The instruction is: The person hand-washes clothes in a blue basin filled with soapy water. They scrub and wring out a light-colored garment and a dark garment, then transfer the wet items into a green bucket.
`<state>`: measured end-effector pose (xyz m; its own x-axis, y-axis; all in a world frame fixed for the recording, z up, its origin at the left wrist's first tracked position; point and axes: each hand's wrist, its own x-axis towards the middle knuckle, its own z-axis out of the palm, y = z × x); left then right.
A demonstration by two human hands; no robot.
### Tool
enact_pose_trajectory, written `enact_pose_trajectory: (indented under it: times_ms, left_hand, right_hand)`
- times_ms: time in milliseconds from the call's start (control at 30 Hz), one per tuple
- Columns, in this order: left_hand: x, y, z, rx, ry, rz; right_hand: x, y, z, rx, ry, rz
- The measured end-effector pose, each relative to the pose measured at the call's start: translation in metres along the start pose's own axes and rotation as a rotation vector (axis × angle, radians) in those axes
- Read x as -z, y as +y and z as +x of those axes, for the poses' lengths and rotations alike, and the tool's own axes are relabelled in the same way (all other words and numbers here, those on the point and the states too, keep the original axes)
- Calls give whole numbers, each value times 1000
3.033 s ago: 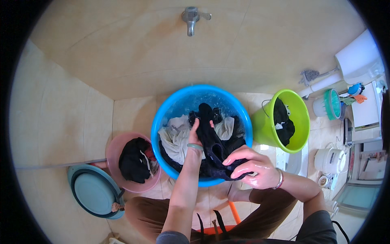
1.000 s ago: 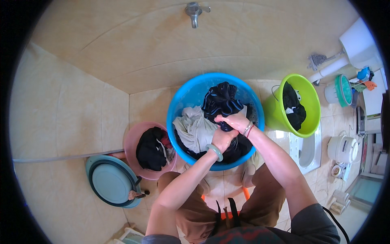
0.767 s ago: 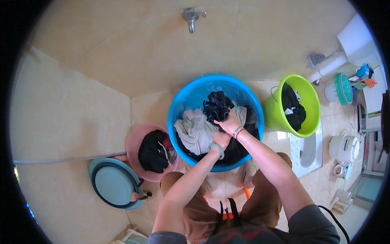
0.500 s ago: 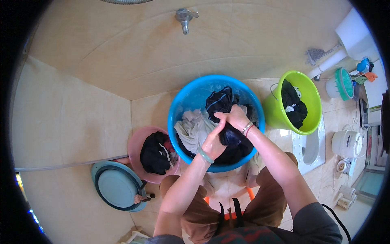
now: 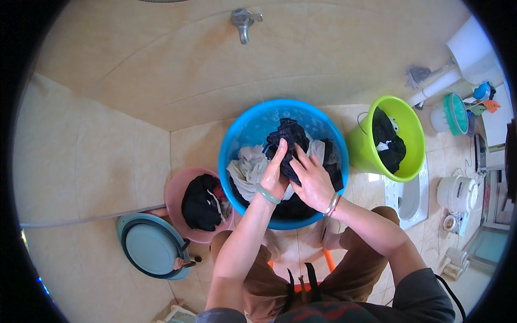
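Note:
A wet dark garment [image 5: 291, 134] is bunched between my two hands above the blue basin [image 5: 253, 114]. My left hand [image 5: 276, 175] holds its near left side, thumb pointing up along the cloth. On the right, my right hand [image 5: 312, 185] grips the same garment with its fingers bent over the fabric; part of the grip is hidden beneath the cloth. A pale grey-white garment [image 5: 247, 175] lies in the basin just left of my hands. More black clothing [image 5: 299, 210] rests at the near side, and sudsy water shows near the far rim.
To the right stands a lime-green bucket [image 5: 412, 145] with dark clothes inside. A pink basin [image 5: 175, 207] of clothes sits left, beside grey-blue basins [image 5: 151, 242]. A tap [image 5: 243, 24] juts from the tiled wall. Farther right are a squat toilet [image 5: 412, 202] and a white pail [image 5: 456, 192].
Both hands have shifted on the dark garment, and the right hand has come nearer to me with its back turned up. The bunched cloth has been re-folded between them.

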<state>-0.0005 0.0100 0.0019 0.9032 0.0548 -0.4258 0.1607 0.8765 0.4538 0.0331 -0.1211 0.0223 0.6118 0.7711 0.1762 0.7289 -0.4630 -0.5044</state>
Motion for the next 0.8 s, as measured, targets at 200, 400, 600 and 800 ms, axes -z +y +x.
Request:
enact_pose_trajectory:
  times_ms: [200,400,600,800]
  left_hand:
    - [8,13,0,90,170,-122]
    - [-12,13,-10,130,144,-91]
    - [-17,-1,-15,144,113,-28]
    - [0,5,-14,372,-56,18]
  right_hand:
    - [9,26,7,15,-3,699]
    - [29,44,32,-460,258,1399]
    - [15,52,47,-277,-96,1682]
    - [24,42,48,-222,-239,1645]
